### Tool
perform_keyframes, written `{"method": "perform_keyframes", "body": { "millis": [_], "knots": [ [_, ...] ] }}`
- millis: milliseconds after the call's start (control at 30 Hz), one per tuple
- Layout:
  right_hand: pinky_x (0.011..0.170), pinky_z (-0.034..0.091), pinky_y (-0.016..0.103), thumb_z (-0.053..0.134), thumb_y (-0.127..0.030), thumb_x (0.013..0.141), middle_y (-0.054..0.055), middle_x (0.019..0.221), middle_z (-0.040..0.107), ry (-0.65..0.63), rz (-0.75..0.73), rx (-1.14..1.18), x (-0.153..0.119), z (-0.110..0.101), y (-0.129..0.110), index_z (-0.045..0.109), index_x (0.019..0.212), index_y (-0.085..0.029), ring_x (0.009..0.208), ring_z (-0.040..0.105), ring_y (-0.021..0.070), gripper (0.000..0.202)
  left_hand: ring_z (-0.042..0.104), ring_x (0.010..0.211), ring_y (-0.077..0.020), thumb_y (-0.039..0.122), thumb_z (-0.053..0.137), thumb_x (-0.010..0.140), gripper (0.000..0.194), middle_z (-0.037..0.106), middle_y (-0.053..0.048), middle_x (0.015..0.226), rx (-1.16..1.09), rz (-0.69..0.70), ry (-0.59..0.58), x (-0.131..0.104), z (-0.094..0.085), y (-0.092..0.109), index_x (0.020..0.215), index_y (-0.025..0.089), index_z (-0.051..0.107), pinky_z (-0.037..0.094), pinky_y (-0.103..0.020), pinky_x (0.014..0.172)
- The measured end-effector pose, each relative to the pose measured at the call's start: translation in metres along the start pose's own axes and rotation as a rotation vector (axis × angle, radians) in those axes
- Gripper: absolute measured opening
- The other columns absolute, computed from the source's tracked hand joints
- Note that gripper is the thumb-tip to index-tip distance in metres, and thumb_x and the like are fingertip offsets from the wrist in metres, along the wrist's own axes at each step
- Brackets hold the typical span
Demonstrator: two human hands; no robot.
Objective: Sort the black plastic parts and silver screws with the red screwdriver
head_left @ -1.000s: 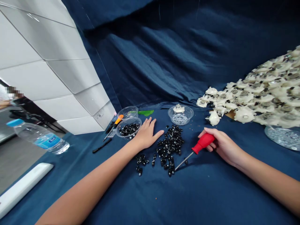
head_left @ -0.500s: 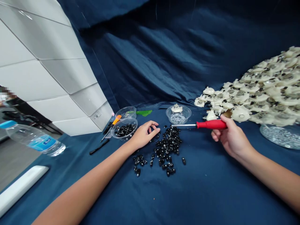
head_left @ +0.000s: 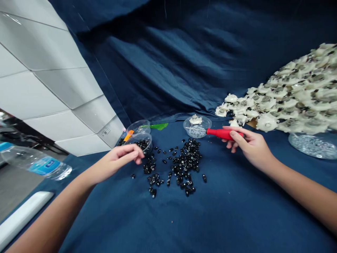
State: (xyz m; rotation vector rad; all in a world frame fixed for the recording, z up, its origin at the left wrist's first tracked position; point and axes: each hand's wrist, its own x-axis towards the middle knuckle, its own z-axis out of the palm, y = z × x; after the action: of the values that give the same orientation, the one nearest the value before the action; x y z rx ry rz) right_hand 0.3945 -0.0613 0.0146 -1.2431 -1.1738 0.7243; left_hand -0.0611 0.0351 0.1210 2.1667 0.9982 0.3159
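My right hand (head_left: pixel 247 142) grips the red handle of a screwdriver (head_left: pixel 221 133), its metal shaft pointing left in front of a clear bowl of small silver screws (head_left: pixel 196 133). A cream plastic part (head_left: pixel 195 120) rests at that bowl's top. My left hand (head_left: pixel 125 158) is beside a clear bowl of black parts (head_left: pixel 150 144), partly covering it. Its fingers are curled toward the thumb; anything between them is hidden. Many small black parts (head_left: pixel 187 158) lie heaped and scattered on the blue cloth between my hands.
A large pile of cream plastic parts (head_left: pixel 297 102) rises at the right, with a wide clear container of small metal pieces (head_left: pixel 313 146) before it. White boxes (head_left: pixel 55 95), a water bottle (head_left: pixel 43 165) and a white bar (head_left: pixel 26 216) are at the left. An orange-handled tool (head_left: pixel 129 135) leans by the bowls.
My left hand has moved left from the black heap to the bowl of black parts. The screwdriver in my right hand has shifted slightly left and up, its tip now before the screw bowl.
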Motion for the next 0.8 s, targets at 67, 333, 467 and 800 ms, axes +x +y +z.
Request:
{"method": "perform_keyframes", "body": {
  "millis": [67,333,467,800],
  "knots": [
    [0.06,0.057,0.033,0.07,-0.061,0.099,0.008,0.091,0.08,-0.043,-0.023,-0.083,-0.002,-0.002,0.001,0.077,0.134,-0.022,0.07,0.067,0.0195,0.053,0.067,0.086,-0.0212,0.058,0.053,0.107,0.044,0.071,-0.003,0.09,0.184,-0.108,0.03,-0.024,0.0,-0.024,0.091,0.021,0.07,0.056,-0.033,0.08],
    [0.078,0.06,0.043,0.062,-0.059,0.103,0.006,0.098,0.081,-0.13,-0.141,-0.637,0.0,-0.003,0.009,0.074,0.141,-0.029,0.079,0.073,0.0263,0.05,0.057,0.142,-0.0335,0.059,0.054,0.107,0.05,0.062,-0.011,0.149,0.503,-0.086,0.242,-0.076,0.042,-0.088,0.142,0.024,0.062,0.044,-0.052,0.124],
    [0.095,0.059,0.048,0.065,-0.043,0.099,0.011,0.137,0.074,-0.283,-0.246,-0.856,-0.002,0.002,0.014,0.064,0.15,-0.026,0.11,0.076,0.034,0.054,0.035,0.162,-0.038,0.055,0.057,0.107,0.082,0.027,-0.012,0.18,0.543,-0.05,0.109,-0.079,0.071,-0.074,0.174,0.032,0.018,0.035,-0.059,0.131],
    [0.085,0.061,0.044,0.054,-0.035,0.103,0.011,0.129,0.075,-0.498,-0.282,-0.855,-0.018,0.014,-0.005,0.065,0.146,-0.027,0.103,0.077,0.0322,0.045,0.011,0.169,-0.037,0.06,0.061,0.104,0.098,0.0,-0.007,0.184,0.311,0.092,0.006,-0.023,0.111,-0.011,0.176,0.036,-0.001,0.026,-0.062,0.134]
  ]
}}
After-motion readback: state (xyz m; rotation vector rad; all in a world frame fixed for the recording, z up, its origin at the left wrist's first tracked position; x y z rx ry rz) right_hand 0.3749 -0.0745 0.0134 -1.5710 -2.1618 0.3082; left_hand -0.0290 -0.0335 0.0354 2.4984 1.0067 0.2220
